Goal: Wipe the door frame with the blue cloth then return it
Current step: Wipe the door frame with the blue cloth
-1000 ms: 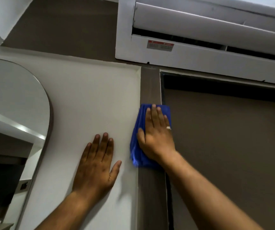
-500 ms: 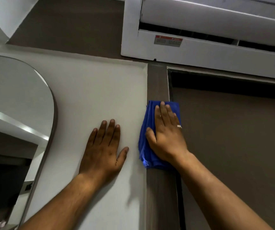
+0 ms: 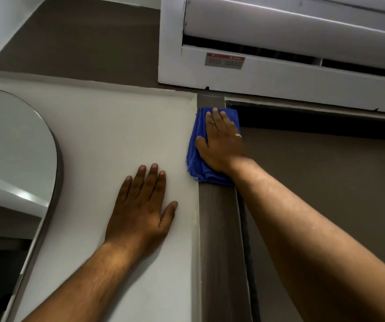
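Your right hand (image 3: 221, 145) lies flat, fingers spread, pressing the folded cloth (image 3: 197, 159) against the frame (image 3: 219, 228) near its top corner, just under the air conditioner (image 3: 279, 73); your left hand (image 3: 140, 210) rests open on the wall (image 3: 117, 135) beside the mirror (image 3: 8, 147).

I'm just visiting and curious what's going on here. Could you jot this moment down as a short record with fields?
activity: wiping a door frame
right hand: flat on the blue cloth, pressing it against the door frame near its top corner
left hand: flat, fingers spread, on the white wall panel
above: white air conditioner
far left: round-topped mirror
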{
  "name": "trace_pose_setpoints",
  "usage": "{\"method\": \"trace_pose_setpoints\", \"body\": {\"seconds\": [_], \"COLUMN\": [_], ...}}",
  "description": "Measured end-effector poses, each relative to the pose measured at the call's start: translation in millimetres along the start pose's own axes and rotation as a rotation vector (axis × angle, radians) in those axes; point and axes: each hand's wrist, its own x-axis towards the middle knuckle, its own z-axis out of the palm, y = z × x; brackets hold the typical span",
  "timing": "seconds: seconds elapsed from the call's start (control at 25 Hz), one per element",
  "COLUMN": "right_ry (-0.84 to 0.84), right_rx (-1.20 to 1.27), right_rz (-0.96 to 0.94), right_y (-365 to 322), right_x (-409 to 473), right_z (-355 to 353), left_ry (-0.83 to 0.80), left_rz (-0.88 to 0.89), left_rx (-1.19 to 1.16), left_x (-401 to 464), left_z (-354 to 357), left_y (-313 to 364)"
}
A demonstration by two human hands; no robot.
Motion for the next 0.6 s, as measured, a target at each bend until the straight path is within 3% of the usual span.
{"method": "trace_pose_setpoints", "body": {"seconds": [0.28,0.6], "right_ry": [-0.026,-0.009], "right_rx": [0.046,0.018], "right_rz": [-0.06,0.021], "right_y": [-5,-4], "right_x": [-77,-15], "right_z": [14,6], "left_ry": [-0.03,-0.025], "left_rz": [-0.038,-0.026], "left_rx": [0.012,0.011], "left_x": [-1,-3], "left_z": [-3,0], "left_y": [5,0]}}
